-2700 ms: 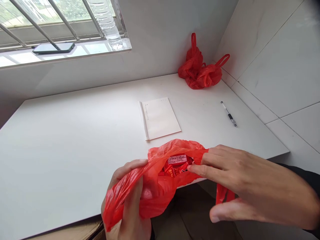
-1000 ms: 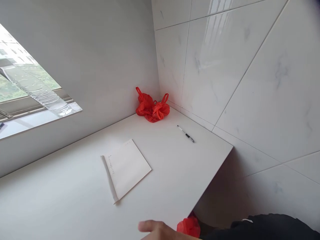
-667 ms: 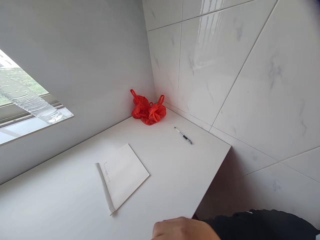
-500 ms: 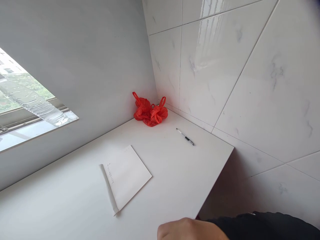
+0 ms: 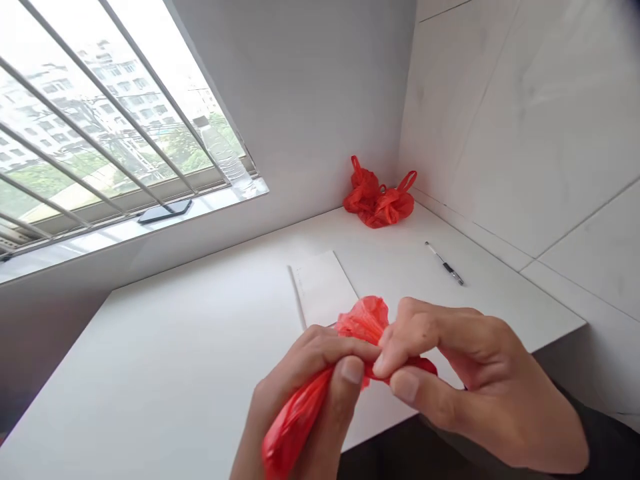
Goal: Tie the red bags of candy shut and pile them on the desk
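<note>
A bunched red plastic bag [image 5: 363,320] is held up in front of me over the table's near edge. My left hand [image 5: 320,373] is closed round it, thumb pressed against the fingers, with a long gathered part hanging down over the palm. My right hand [image 5: 465,373] pinches the bag between thumb and fingers right beside the left fingertips. A crinkled flare of plastic sticks up above both hands. Behind them lies a white notebook [image 5: 323,287] on the white table, its lower part hidden by my hands and the bag.
A second red plastic bag [image 5: 379,203] sits in the far corner of the table [image 5: 165,353]. A pen [image 5: 444,264] lies to its right. On the windowsill stand a clear bottle [image 5: 225,157] and a dark flat object [image 5: 165,211]. Walls close off the back and right.
The view has swung left, showing more window. Both hands have come up into view holding a red plastic bag; before, only one hand showed at the bottom edge.
</note>
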The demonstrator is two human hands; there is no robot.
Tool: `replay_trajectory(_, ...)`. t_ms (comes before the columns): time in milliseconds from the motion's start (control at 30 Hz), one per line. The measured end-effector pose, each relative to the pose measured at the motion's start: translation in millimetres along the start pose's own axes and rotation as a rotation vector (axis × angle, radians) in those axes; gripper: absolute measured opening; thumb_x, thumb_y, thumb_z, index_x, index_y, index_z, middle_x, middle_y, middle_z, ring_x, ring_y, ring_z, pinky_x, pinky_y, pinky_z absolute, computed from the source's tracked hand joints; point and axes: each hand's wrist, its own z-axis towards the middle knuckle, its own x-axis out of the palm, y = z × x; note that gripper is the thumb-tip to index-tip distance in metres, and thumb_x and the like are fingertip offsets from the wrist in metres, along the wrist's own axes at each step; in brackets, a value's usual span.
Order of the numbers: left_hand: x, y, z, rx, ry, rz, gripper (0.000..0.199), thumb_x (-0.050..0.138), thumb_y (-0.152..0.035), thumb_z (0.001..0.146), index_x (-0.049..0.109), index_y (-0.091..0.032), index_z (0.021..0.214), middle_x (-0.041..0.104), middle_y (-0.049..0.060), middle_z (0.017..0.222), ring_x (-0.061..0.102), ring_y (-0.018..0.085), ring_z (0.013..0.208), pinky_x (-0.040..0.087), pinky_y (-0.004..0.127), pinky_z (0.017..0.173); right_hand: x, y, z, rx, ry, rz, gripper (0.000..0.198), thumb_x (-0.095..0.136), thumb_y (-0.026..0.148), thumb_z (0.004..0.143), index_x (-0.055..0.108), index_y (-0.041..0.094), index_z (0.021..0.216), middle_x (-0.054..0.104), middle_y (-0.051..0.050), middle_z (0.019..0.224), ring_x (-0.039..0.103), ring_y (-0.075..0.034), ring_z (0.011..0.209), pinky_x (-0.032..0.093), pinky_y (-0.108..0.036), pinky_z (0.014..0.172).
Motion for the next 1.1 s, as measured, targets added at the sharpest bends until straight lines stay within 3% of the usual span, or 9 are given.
replay_trajectory(67, -3, 8, 3, -0.015, 0.11, -0.035, 0.022, 0.057, -0.02, 0.098, 0.074, -0.031, 0.107, 0.071, 0.001, 0.094, 0.069, 0.014, 0.078, 0.061, 0.025, 0.069, -2, -15, 3, 0.034, 0.017, -0.067, 0.009, 0.063, 0.03, 0.099, 0.072, 0.028, 0.097, 0.068, 0.002, 0.086, 0.06, -0.014, 0.076, 0.051, -0.028, 0.076)
replay_trajectory(200, 6, 26, 2, 0.0, 0.09, 0.038, 0.025, 0.053, -0.008, 0.095, 0.067, -0.026, 0.104, 0.068, 0.001, 0.09, 0.064, 0.012, 0.075, 0.057, 0.024, 0.066, 2, -45, 20, -0.045, 0.03, -0.188, 0.027, 0.047, 0.035, 0.105, 0.061, 0.028, 0.127, 0.065, -0.005, 0.121, 0.059, -0.021, 0.11, 0.045, -0.039, 0.101)
replay_trajectory(300, 13, 38, 0, 0.087, 0.059, 0.105, 0.034, 0.049, 0.002, 0.087, 0.06, -0.025, 0.105, 0.064, -0.002, 0.081, 0.059, 0.01, 0.068, 0.052, 0.02, 0.061, 6, -64, 31, 0.023, 0.226, -0.112, 0.041, 0.033, 0.042, 0.109, 0.055, 0.023, 0.138, 0.07, -0.005, 0.104, 0.063, -0.021, 0.101, 0.048, -0.04, 0.097)
replay_trajectory(433, 22, 60, -1, 0.239, -0.132, 0.27, 0.043, 0.048, 0.008, 0.082, 0.06, -0.022, 0.109, 0.065, -0.001, 0.088, 0.057, 0.008, 0.068, 0.05, 0.018, 0.058, 9, -80, 33, 0.243, 0.253, -0.08, 0.042, 0.035, 0.047, 0.108, 0.063, 0.02, 0.124, 0.066, -0.002, 0.081, 0.063, -0.018, 0.075, 0.052, -0.034, 0.075)
replay_trajectory(600, 41, 92, -3, 0.417, -0.38, 0.333, 0.036, 0.061, 0.005, 0.087, 0.063, -0.017, 0.115, 0.063, 0.007, 0.109, 0.066, 0.013, 0.094, 0.056, 0.02, 0.072, 10, -90, 30, 0.332, 0.411, 0.099, 0.041, 0.044, 0.044, 0.106, 0.053, 0.019, 0.137, 0.069, -0.005, 0.094, 0.067, -0.019, 0.084, 0.054, -0.035, 0.077)
replay_trajectory(667, 46, 98, -4, 0.435, -0.426, 0.331, 0.04, 0.061, 0.007, 0.086, 0.065, -0.018, 0.117, 0.061, 0.007, 0.109, 0.065, 0.014, 0.096, 0.056, 0.022, 0.073, 11, -92, 32, 0.325, 0.453, 0.14, 0.039, 0.046, 0.044, 0.106, 0.057, 0.018, 0.132, 0.069, -0.006, 0.097, 0.066, -0.019, 0.087, 0.054, -0.035, 0.08)
replay_trajectory(800, 47, 99, -5, 0.403, -0.482, 0.337, 0.043, 0.059, 0.008, 0.086, 0.065, -0.018, 0.12, 0.058, 0.007, 0.109, 0.063, 0.016, 0.099, 0.056, 0.024, 0.075, 9, -93, 35, 0.317, 0.396, 0.141, 0.026, 0.056, 0.042, 0.102, 0.062, 0.017, 0.108, 0.066, -0.004, 0.093, 0.062, -0.017, 0.085, 0.05, -0.032, 0.079)
replay_trajectory(933, 47, 100, -5, 0.323, -0.487, 0.329, 0.044, 0.06, 0.007, 0.087, 0.066, -0.018, 0.122, 0.061, 0.006, 0.109, 0.063, 0.014, 0.098, 0.056, 0.024, 0.078, 8, -91, 36, 0.269, 0.253, 0.101, 0.018, 0.055, 0.037, 0.103, 0.057, 0.019, 0.102, 0.062, -0.002, 0.098, 0.058, -0.015, 0.088, 0.049, -0.03, 0.08)
replay_trajectory(1100, 53, 108, -13, 0.334, -0.482, 0.384, 0.059, 0.058, 0.005, 0.089, 0.057, -0.021, 0.142, 0.064, 0.011, 0.131, 0.055, 0.026, 0.128, 0.052, 0.042, 0.101, 7, -90, 31, 0.214, 0.123, -0.014, 0.011, 0.053, 0.031, 0.104, 0.055, 0.021, 0.099, 0.06, 0.0, 0.093, 0.057, -0.015, 0.089, 0.046, -0.031, 0.084)
